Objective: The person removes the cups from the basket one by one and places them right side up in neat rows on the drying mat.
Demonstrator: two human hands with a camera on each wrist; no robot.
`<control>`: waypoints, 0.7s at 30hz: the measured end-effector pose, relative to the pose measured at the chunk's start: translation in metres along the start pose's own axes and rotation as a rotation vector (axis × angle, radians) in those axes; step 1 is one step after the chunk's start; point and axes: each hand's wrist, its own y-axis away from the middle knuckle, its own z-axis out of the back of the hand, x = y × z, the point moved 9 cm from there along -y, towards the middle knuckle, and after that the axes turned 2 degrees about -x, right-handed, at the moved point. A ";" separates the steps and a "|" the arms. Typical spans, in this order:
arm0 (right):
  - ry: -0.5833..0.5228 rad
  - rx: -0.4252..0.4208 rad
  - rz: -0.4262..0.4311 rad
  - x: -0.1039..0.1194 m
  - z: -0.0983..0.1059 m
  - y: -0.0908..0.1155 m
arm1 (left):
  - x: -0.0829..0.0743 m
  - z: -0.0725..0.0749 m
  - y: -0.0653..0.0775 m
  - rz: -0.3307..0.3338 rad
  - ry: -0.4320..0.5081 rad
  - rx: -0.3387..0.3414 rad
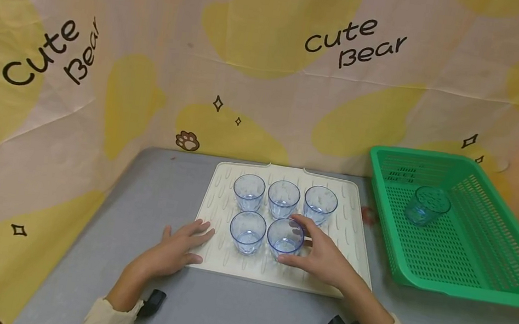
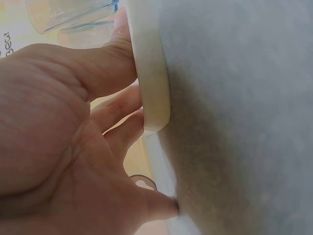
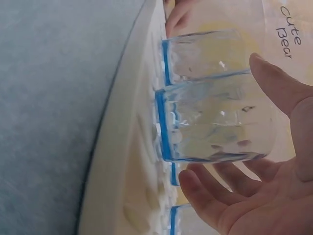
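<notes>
My right hand (image 1: 326, 257) curves round the right side of a clear blue-tinted glass (image 1: 285, 237), the front-right one on a white ridged mat (image 1: 239, 268). Its thumb lies at the near side and the index finger at the far side of the rim. In the right wrist view, this glass (image 3: 210, 122) has its blue base right at the mat. My left hand (image 1: 175, 247) rests at the mat's left edge with fingers spread, holding nothing. Beside the gripped glass is another glass (image 1: 247, 233); three more form the back row, including a middle glass (image 1: 283, 198).
A green plastic basket (image 1: 427, 282) stands to the right of the mat, with one glass (image 1: 427, 206) inside. The grey table (image 1: 237, 319) reaches up to a printed cloth (image 1: 268, 30) behind it. Dark devices are strapped at both wrists.
</notes>
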 end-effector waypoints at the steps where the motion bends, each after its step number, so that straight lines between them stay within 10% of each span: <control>1: -0.004 -0.002 0.009 0.001 0.001 0.000 | 0.000 0.000 0.000 0.001 0.001 -0.001; 21: 0.066 -0.113 0.137 0.047 0.085 0.014 | -0.002 0.001 0.002 0.001 -0.001 -0.001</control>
